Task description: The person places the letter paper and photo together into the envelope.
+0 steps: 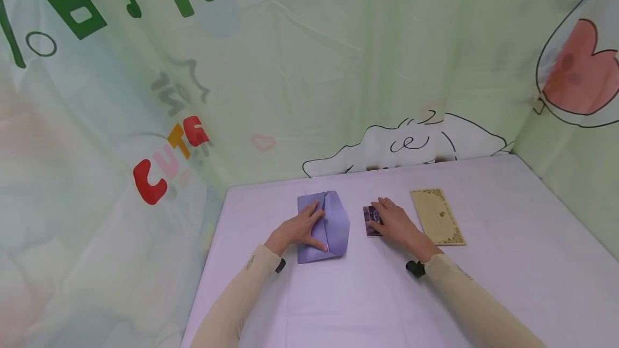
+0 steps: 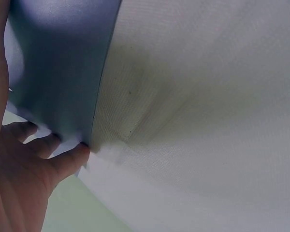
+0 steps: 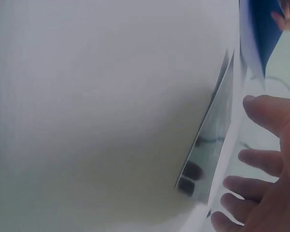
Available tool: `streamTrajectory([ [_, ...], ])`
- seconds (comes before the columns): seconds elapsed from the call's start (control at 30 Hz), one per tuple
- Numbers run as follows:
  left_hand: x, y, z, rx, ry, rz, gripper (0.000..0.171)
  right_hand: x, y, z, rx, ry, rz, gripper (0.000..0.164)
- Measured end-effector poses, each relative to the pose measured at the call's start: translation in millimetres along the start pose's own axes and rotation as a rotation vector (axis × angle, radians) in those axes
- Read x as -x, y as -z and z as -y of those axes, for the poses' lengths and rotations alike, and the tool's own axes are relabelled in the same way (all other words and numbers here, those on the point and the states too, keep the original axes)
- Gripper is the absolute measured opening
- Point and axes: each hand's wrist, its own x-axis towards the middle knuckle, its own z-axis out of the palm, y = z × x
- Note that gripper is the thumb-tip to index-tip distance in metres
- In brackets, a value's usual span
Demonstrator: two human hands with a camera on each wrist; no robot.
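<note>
A purple envelope (image 1: pixel 337 230) lies on the table with its pointed flap spread toward the right. My left hand (image 1: pixel 302 227) rests on it, fingers and thumb spread; in the left wrist view the fingertips are at the edge of the envelope (image 2: pixel 63 63). To the right is a small dark patterned card (image 1: pixel 367 214), partly hidden beneath my right hand (image 1: pixel 394 223). In the right wrist view the fingers are apart and loosely bent over the card's glossy surface (image 3: pixel 215 130), which mirrors the fingertips.
A flat light-wood board (image 1: pixel 437 214) with a dark decorative border lies just right of my right hand. The table (image 1: pixel 333 305) has a pale lilac cover. Printed curtains (image 1: pixel 300 69) hang behind it and along the left side.
</note>
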Motion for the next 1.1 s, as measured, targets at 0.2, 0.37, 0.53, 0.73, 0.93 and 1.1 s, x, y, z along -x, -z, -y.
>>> streamTrajectory([
  [0.2, 0.6, -0.4, -0.8, 0.009, -0.009, 0.005, 0.098, -0.3, 5.8, -16.5, 0.063, -0.129, 0.057, 0.067],
  [0.37, -0.5, -2.6, -0.5, 0.017, -0.006, 0.015, 0.098, -1.1, 7.1, -22.8, 0.087, -0.202, 0.122, 0.075],
  [0.53, -2.6, -5.9, 1.4, 0.020, -0.013, 0.000, 0.098, -1.6, 7.5, -26.2, 0.047, -0.214, 0.068, 0.068],
  [0.73, -2.0, -4.0, 0.5, 0.006, -0.006, 0.007, 0.098, -4.5, 10.2, -27.9, -0.052, -0.206, -0.007, 0.033],
  [0.93, 1.5, 1.5, -2.6, 0.020, -0.005, 0.013, 0.096, -9.1, 15.6, -37.8, -0.291, -0.269, -0.013, 0.018],
  [1.1, 3.7, 6.1, -3.9, 0.031, -0.005, 0.015, 0.097, -15.5, 23.3, -45.0, -0.352, -0.294, -0.044, 0.024],
])
